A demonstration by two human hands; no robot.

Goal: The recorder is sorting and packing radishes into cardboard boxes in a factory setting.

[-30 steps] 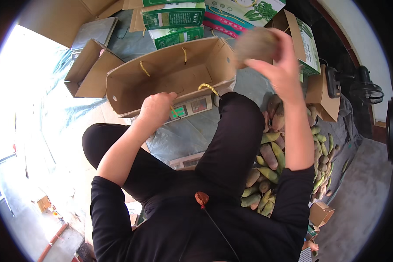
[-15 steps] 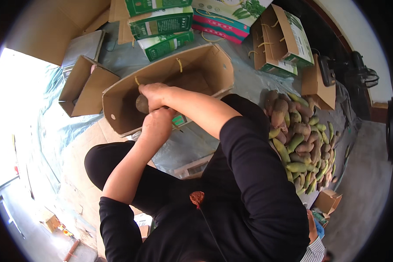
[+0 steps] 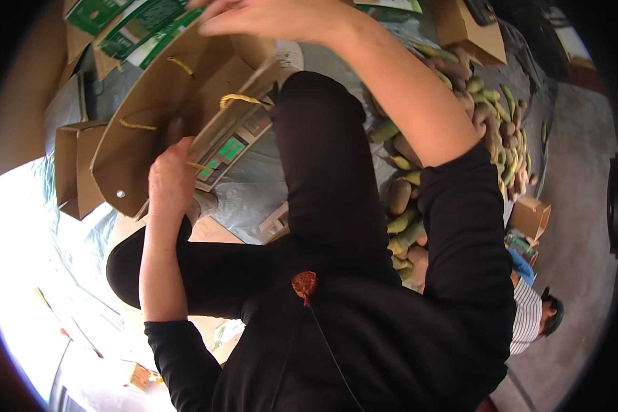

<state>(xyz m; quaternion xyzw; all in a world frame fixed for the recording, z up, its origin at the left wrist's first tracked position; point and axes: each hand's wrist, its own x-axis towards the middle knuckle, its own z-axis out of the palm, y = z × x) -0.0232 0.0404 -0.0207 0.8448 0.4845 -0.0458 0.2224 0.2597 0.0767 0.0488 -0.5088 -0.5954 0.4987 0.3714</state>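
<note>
My left hand is at the near rim of a long open cardboard box, its fingers curled and partly hidden. Just beyond them, inside the box, is a small blurred brownish shape; I cannot tell what it is or whether the hand holds it. Yellow cord handles hang from the box walls. Against the near side of the box is a digital scale with a lit green display. Over the far end of the box, my right hand is raised with fingers stretched out and nothing visible in it.
Long green and brown root vegetables lie heaped on the right. Green printed boxes are stacked at the far left, with a smaller open carton nearer. Another carton stands far right. A person in a striped shirt is at lower right.
My right hand has left the brown vegetable it held over the box and moved up, opening. My left hand has moved left along the rim. The view has swung right, uncovering the scale display.
</note>
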